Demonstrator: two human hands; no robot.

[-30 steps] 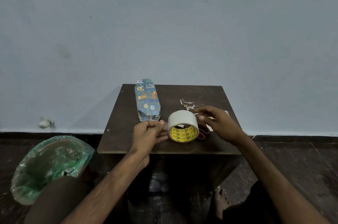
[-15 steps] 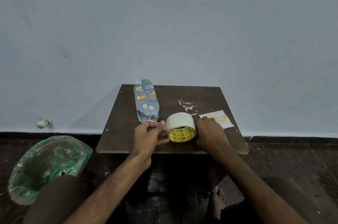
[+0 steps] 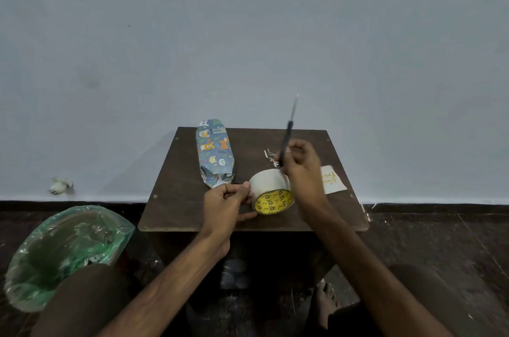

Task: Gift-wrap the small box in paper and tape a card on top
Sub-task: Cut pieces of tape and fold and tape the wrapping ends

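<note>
Head view, left hand (image 3: 223, 204) fingers curled, pinching the tape roll (image 3: 268, 185) at its left side, right hand (image 3: 303, 171) gripping upright scissors (image 3: 289, 127), wrapped box (image 3: 214, 154) behind on table (image 3: 187, 171), card (image 3: 332, 179) at right.

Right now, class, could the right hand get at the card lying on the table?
Probably yes: the card lies bare on the table beside the right hand, nothing between them. But that hand grips the scissors, so its fingers are not free.
</note>
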